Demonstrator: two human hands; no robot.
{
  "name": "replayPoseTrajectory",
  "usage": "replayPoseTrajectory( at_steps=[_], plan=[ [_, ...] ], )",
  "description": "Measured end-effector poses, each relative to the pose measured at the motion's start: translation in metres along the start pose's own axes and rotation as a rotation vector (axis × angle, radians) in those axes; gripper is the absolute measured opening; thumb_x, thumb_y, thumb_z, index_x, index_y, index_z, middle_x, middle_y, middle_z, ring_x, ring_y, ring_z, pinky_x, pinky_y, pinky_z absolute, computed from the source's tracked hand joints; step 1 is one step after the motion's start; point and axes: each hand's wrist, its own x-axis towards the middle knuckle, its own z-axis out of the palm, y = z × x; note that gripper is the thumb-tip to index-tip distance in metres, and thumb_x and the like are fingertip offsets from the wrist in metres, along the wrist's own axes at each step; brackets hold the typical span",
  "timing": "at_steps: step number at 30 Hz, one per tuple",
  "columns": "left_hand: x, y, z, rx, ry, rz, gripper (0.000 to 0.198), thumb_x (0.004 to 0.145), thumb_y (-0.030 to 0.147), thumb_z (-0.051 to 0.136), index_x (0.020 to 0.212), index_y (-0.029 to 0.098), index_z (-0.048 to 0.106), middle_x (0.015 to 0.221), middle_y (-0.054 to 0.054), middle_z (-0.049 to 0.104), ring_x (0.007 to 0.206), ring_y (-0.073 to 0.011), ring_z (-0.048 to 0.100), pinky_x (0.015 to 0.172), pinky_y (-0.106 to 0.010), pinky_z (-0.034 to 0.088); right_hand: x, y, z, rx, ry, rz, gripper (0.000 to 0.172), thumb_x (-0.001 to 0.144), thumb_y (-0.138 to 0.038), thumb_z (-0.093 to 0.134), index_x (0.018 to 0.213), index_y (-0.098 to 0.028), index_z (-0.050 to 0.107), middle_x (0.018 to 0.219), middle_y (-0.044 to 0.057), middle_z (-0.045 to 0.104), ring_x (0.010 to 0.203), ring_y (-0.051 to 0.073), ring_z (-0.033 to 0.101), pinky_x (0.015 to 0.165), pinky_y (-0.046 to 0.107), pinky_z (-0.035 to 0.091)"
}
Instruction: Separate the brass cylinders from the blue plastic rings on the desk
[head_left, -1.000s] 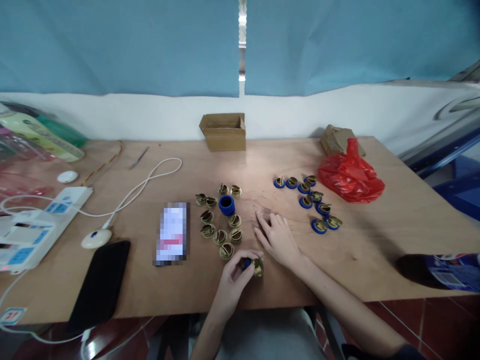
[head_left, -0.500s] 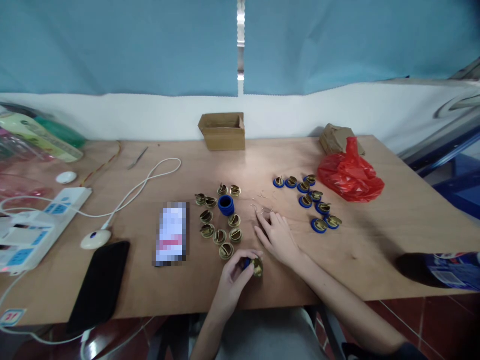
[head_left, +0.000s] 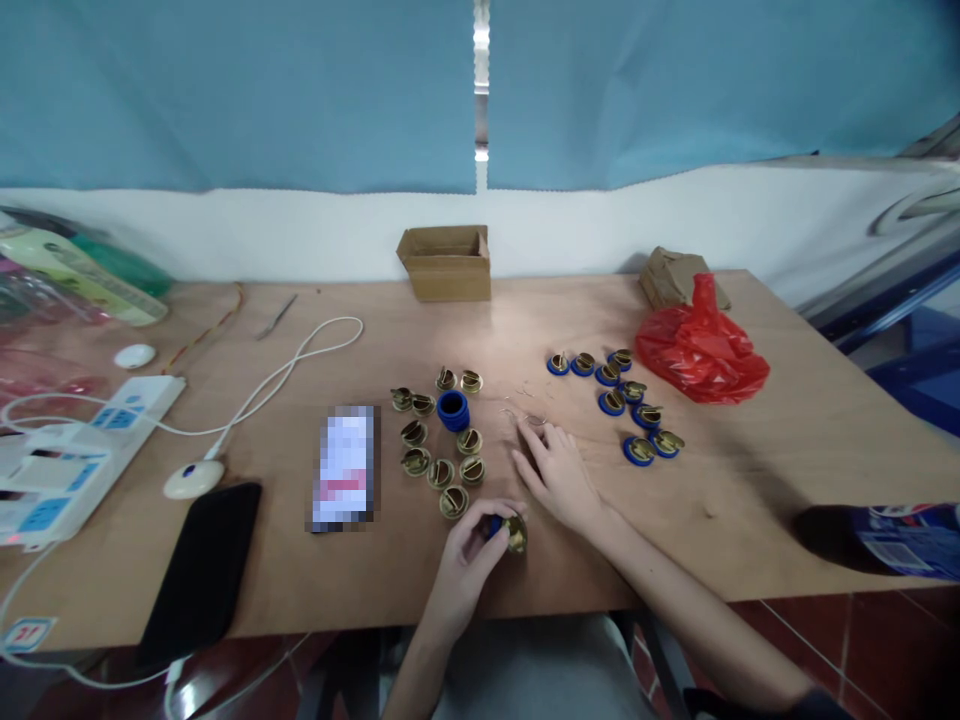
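Note:
My left hand (head_left: 465, 560) is closed around a small brass part with a blue ring (head_left: 511, 532) near the table's front edge. My right hand (head_left: 556, 472) lies flat on the wooden table (head_left: 750, 480) with fingers stretched toward thin wire springs (head_left: 525, 415). To the left of the right hand lie several bare brass parts (head_left: 439, 450) around a stack of blue rings (head_left: 453, 409). Several brass parts fitted with blue rings (head_left: 622, 400) sit in a group to the right.
A red plastic bag (head_left: 701, 350) and a brown packet (head_left: 671, 275) are at the back right. A small cardboard box (head_left: 448, 260) stands at the back. A black phone (head_left: 202, 570), a blurred card (head_left: 345, 465), a white cable and a power strip (head_left: 67, 450) lie left.
My right hand's fingers shifted slightly over the springs. The left hand keeps its hold on the brass part.

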Motion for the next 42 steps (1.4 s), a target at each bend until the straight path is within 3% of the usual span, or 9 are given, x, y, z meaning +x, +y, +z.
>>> replayPoseTrajectory(
  at_steps=[9,19,42],
  plan=[
    [0.000,-0.001,0.000,0.000,-0.011,-0.002,0.017,0.095,0.034,0.064,0.103,0.021,0.067,0.120,-0.010,0.071,0.116,-0.0242,0.063,0.104,-0.034,0.045,-0.004,0.013,-0.002,0.221,0.153,0.063,0.035,0.100,-0.021,0.046,0.132,-0.015,0.058,0.103,0.012,0.060,0.097,0.027,0.058,0.088,0.043,0.050],
    [-0.001,0.002,0.001,0.026,-0.003,-0.002,0.020,0.094,0.037,0.064,0.103,0.020,0.067,0.120,-0.011,0.070,0.114,-0.0244,0.063,0.101,-0.034,0.046,-0.003,0.005,-0.007,0.058,0.018,0.019,0.038,0.101,-0.030,0.050,0.134,-0.017,0.063,0.099,0.012,0.059,0.089,0.026,0.053,0.081,0.041,0.046],
    [0.000,0.003,0.002,0.016,0.016,-0.004,0.021,0.093,0.036,0.066,0.104,0.019,0.067,0.117,-0.011,0.071,0.114,-0.0246,0.064,0.102,-0.036,0.048,-0.004,0.006,-0.006,0.055,0.019,0.013,0.036,0.103,-0.029,0.046,0.132,-0.015,0.059,0.108,0.015,0.061,0.099,0.028,0.056,0.087,0.042,0.047]
  ],
)
